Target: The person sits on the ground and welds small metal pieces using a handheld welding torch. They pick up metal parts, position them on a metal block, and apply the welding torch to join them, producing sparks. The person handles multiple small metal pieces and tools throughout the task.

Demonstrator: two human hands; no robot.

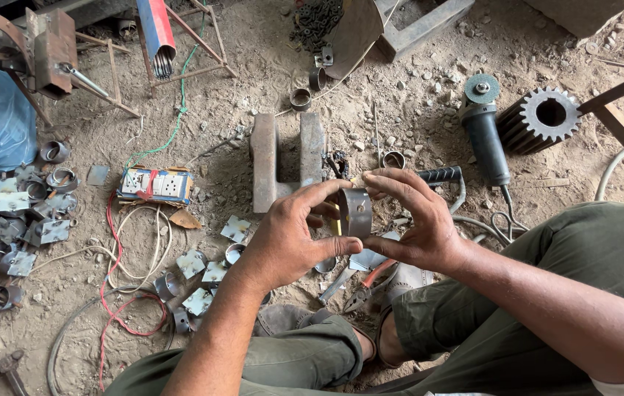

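A: Grey steel scrap at far left: a pile of short rings and plates (22, 220) on the dirt floor (224, 88). Right of it, a socket box (155, 185) with red and white wires, then a steel block (286, 158).

B: Hands?

A: Left hand (290, 238), grip pinching the metal ring (356, 213) from its left side, thumb low, fingers over the top. Right hand (414, 220), fingers stretched, tips pressed on the ring's top and right side.

B: Ring position?

A: Midair between both hands, above the knees. Stands on edge; can't tell which way the bore points. Both hands touching it, neither nearer.

B: Further right?

A: Pliers (367, 286) on the floor below, angle grinder (484, 132), big gear (543, 117).
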